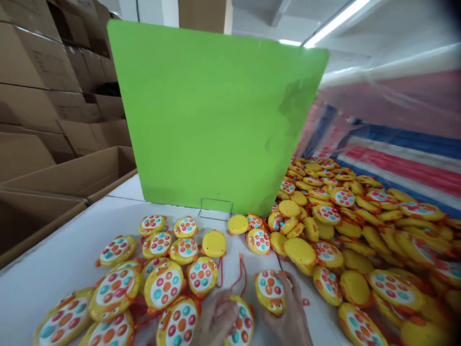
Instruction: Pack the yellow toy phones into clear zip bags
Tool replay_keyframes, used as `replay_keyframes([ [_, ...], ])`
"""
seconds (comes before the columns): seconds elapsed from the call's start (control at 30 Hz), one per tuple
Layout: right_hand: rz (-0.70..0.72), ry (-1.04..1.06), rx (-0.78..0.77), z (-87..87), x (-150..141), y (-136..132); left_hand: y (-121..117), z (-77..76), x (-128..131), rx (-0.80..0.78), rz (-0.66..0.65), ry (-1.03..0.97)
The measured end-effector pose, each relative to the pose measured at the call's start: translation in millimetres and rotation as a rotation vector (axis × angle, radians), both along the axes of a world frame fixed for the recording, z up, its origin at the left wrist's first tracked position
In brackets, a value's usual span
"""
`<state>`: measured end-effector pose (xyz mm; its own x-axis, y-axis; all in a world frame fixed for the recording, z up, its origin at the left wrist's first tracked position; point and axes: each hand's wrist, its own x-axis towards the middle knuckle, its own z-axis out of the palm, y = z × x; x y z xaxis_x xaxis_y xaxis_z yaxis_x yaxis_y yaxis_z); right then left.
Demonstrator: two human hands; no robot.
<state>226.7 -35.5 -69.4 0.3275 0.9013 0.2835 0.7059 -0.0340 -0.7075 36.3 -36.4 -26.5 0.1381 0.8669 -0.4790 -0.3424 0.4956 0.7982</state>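
Note:
My right hand (290, 310) grips the right side of a yellow animal-shaped button toy (269, 290). The toy's white panel with coloured round buttons faces up, and its eyes and orange face point towards me. Lower and to the left, my left hand (218, 319) has curled fingers closed at the edge of another yellow button toy (244, 323), partly covering it. A red cord (242, 271) lies on the white table just above that toy. Several similar toys (163, 286) are spread to the left of my hands, most with buttons up.
A big heap of the same toys (342, 230) fills the right side, against striped sheeting (403, 163). An upright green board (216, 115) stands behind a wire stand (216, 206) on the white table (122, 202). Open cardboard boxes (72, 178) stand at the left.

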Motion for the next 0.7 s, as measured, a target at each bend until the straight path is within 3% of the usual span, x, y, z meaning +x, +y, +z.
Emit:
replay_keyframes([
  [0.13, 0.118, 0.24, 0.144, 3.1, -34.9, -26.0, 3.2, 18.6, 11.4, 0.102, -0.192, 0.1],
  [0.23, 0.137, 0.647, 0.065, 7.5, -51.8, -37.5, 1.5, 25.9, 3.8, 0.082, -0.206, 0.107],
  [0.33, 0.091, 0.971, -0.025, 18.0, -55.5, -41.2, -3.7, 23.1, -6.4, 0.086, -0.204, 0.06],
  [0.4, 0.071, 1.015, -0.059, 27.0, -55.6, -40.3, -6.9, 19.2, -9.8, 0.138, -0.239, 0.008],
  [0.5, 0.16, 0.993, -0.078, 36.6, -58.1, -38.1, -8.4, 14.4, -11.6, 0.23, -0.271, -0.035],
  [0.7, 0.215, 1.053, -0.053, 35.8, -65.6, -41.5, -5.2, 12.8, -20.2, 0.211, -0.327, 0.2],
])
